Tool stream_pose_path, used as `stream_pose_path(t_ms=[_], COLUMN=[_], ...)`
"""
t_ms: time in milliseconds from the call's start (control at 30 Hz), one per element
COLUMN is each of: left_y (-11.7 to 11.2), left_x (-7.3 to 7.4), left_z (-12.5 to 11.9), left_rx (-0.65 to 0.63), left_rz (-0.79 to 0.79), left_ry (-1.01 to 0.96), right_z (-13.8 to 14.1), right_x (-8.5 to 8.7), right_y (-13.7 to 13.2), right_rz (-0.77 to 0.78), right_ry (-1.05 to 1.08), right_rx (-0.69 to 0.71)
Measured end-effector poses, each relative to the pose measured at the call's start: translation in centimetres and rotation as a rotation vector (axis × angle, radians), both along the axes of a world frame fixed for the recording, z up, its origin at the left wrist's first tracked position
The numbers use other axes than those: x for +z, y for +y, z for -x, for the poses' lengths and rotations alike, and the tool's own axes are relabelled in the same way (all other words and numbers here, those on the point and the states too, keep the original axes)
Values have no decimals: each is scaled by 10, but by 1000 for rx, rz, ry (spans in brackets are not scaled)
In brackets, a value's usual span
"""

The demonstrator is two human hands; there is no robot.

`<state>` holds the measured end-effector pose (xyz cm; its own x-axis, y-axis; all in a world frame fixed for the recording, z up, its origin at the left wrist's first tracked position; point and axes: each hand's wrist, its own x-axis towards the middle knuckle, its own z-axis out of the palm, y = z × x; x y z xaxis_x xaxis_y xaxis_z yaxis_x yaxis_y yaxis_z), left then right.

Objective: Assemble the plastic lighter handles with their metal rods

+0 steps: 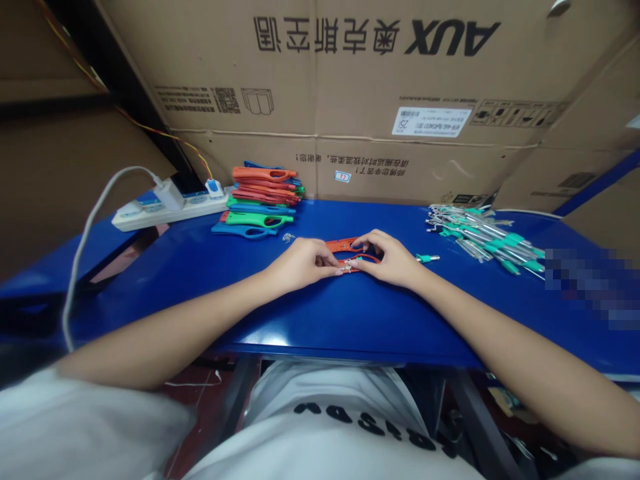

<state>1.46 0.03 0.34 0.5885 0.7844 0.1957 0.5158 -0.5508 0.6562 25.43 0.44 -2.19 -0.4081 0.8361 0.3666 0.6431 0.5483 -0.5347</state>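
Note:
An open half of an orange lighter casing (343, 246) lies between my hands over the blue table, and another orange half (369, 257) is just nearer to me. My left hand (310, 262) pinches the left end of the nearer half between thumb and fingers. The thumb of my right hand (389, 259) presses on small parts inside that half, while its index finger touches the farther half. Those small parts are too tiny to make out. A metal tube with a green sleeve (428, 258) sticks out to the right, beyond my right hand.
Stacked coloured lighter casings (261, 200) lie at the back left, with small metal bits (288, 237) close by. Metal tubes with green parts (487, 237) are heaped at the right. A white power strip (187, 205) with a cable is far left. Cardboard (350, 87) walls the back.

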Motion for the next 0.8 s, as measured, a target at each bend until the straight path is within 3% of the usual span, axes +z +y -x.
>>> stream_pose_path(t_ms=[400, 600, 800], left_y=[-1, 1, 7], left_x=[6, 8, 5], left_z=[0, 4, 5], left_rx=[39, 34, 23], left_rz=[12, 139, 79], left_ry=[69, 54, 39], right_z=[1, 0, 0], right_x=[1, -2, -1], right_y=[0, 2, 1], right_rz=[24, 25, 36], right_ry=[28, 29, 53], right_rx=[-16, -14, -9])
